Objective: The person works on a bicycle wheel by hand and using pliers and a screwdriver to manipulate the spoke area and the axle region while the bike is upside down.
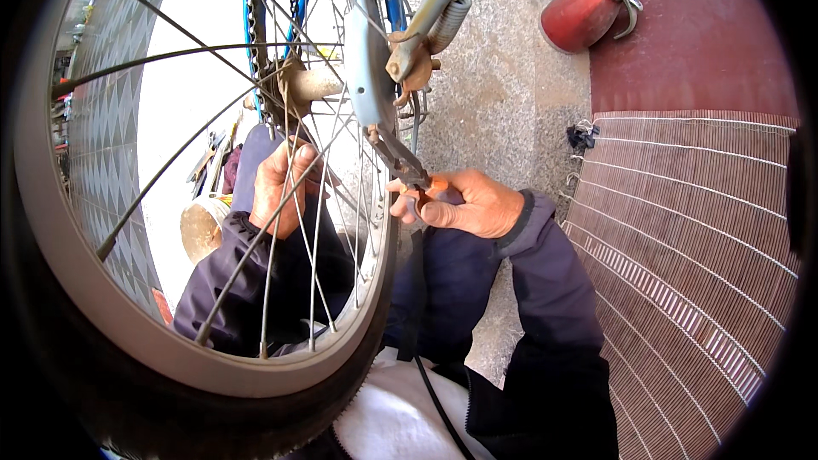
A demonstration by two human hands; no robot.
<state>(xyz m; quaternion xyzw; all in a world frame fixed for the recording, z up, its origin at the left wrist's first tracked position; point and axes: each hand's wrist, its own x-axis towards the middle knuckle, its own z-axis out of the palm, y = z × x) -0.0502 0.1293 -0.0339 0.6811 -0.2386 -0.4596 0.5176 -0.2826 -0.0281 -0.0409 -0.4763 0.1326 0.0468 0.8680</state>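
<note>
Left hand curled, right hand gripping

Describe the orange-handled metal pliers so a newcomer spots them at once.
Find the large spoked bicycle wheel with a grey rim, filling the left side. Beside its right edge is the person's bare right hand. It holds the orange-handled dark metal pliers, set apart from the light grey metal frame bar just above by their orange handles.

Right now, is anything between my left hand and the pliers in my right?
Yes: the spokes and rim. Your left hand shows through the spokes, on their far side, while the pliers are on the near side, in your right hand.
</note>
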